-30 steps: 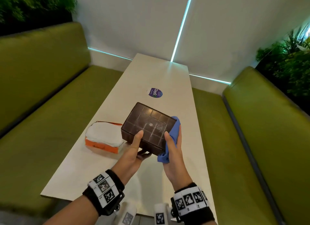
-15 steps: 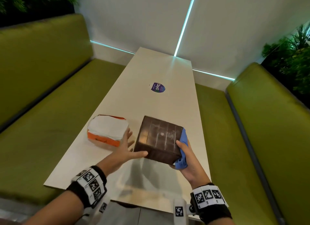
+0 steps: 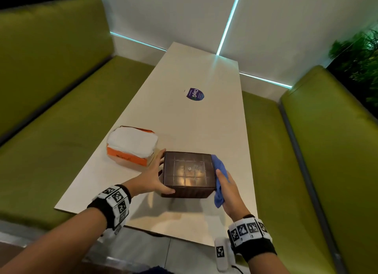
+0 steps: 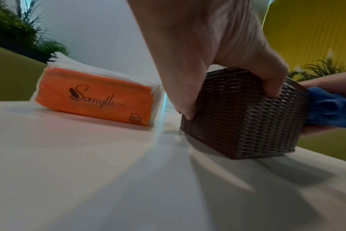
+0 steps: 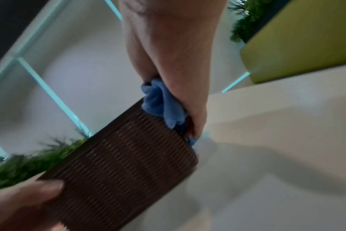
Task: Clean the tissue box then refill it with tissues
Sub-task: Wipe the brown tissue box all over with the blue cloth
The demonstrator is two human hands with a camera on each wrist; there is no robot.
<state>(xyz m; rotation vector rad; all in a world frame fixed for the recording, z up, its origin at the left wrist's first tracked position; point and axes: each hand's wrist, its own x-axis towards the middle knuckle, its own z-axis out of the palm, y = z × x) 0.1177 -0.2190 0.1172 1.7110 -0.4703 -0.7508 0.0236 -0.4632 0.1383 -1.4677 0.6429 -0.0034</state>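
On the near end of the table (image 3: pixel 214 73), the brown tissue box (image 3: pixel 189 174) sits upside down; left hand (image 3: pixel 152 176) grips its left side, right hand (image 3: pixel 228 189) presses a bunched blue cloth (image 3: pixel 219 171) against its right. Tissue pack (image 3: pixel 132 146) sits just left.

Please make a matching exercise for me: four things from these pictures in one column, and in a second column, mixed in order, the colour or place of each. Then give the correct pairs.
Things
1. tissue box
2. cloth
3. tissue pack
4. sticker

Descriptions
A. orange and white, lying on the table to the left of the box
B. blue, pressed by the right hand against the box's side
C. purple, stuck farther up the table
D. dark brown and woven, gripped by the left hand

Pairs: 1-D, 2-B, 3-A, 4-C
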